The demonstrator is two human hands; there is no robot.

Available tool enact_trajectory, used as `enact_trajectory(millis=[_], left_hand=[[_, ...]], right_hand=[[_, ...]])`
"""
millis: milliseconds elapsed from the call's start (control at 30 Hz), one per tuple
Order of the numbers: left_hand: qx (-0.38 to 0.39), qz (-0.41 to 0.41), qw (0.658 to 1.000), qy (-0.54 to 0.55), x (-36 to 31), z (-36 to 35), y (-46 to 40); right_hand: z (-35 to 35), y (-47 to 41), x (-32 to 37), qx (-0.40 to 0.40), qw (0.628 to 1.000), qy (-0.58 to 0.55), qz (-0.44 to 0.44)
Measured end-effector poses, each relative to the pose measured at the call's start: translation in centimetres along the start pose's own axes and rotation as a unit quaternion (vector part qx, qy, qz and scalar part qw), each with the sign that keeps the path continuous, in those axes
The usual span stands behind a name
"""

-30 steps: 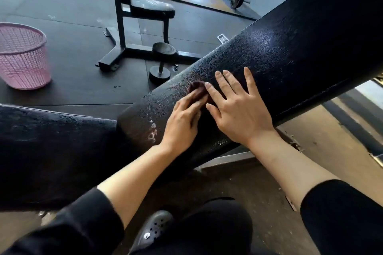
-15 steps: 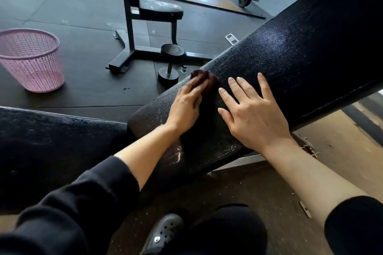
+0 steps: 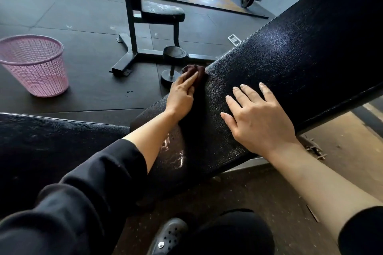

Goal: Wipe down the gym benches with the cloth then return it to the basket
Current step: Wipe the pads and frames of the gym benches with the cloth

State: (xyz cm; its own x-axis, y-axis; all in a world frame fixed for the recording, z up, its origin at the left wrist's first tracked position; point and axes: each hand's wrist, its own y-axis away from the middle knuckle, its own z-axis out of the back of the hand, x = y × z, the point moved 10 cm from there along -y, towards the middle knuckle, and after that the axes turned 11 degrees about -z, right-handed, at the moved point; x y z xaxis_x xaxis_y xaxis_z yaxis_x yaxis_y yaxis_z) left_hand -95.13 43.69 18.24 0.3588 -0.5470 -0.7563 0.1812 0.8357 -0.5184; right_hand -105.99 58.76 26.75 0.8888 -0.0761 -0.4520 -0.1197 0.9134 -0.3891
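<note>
My black padded bench backrest (image 3: 279,64) has a fine crackled grain, with whitish scuff marks low down. The crumpled cloth (image 3: 194,71) is dark maroon. The pink plastic mesh basket (image 3: 35,64) shows an open grid weave. My sleeves (image 3: 83,188) are black, my perforated clog (image 3: 167,236) grey, the rubber floor (image 3: 72,6) charcoal.

Head-worn view, down, near bench (image 3: 269,64)

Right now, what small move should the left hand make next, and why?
Probably draw the cloth back across the pad: the left hand presses it at the far edge of the inclined bench pad, and whitish marks show nearer the forearm.
</note>
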Motion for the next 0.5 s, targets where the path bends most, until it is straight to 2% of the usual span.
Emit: enact_trajectory(millis=[67,167,200,267,367,400,433,500], left_hand=[[-0.005,0.001,1.0,-0.004,-1.1,-0.3,1.0],[0.017,-0.102,0.995,-0.019,-4.3,-0.5,5.2],[0.028,-0.113,0.993,-0.02,-4.0,-0.4,6.0],[0.027,-0.088,0.995,-0.027,-1.4,0.5,5.5],[0.004,0.049,0.999,-0.015,4.1,1.9,3.6],[-0.005,0.066,0.998,-0.012,4.3,2.1,3.4],[-0.008,0.063,0.998,-0.01,3.4,1.9,3.6],[0.0,-0.011,1.0,-0.008,-0.2,1.0,5.2]], right_hand=[[0.0,0.0,0.1,-0.003,1.0,0.0,0.002],[-0.1,0.0,0.1,-0.01,1.0,0.01,0.007],[-0.1,0.0,0.1,-0.011,1.0,0.013,0.008],[-0.1,0.0,0.2,-0.009,1.0,0.015,0.014],[0.0,0.1,0.2,-0.01,1.0,0.015,0.013],[0.0,0.0,0.1,-0.011,1.0,0.016,0.011],[0.1,0.0,0.1,-0.01,1.0,0.016,0.01],[0.2,0.0,0.2,-0.018,1.0,0.014,0.011]])
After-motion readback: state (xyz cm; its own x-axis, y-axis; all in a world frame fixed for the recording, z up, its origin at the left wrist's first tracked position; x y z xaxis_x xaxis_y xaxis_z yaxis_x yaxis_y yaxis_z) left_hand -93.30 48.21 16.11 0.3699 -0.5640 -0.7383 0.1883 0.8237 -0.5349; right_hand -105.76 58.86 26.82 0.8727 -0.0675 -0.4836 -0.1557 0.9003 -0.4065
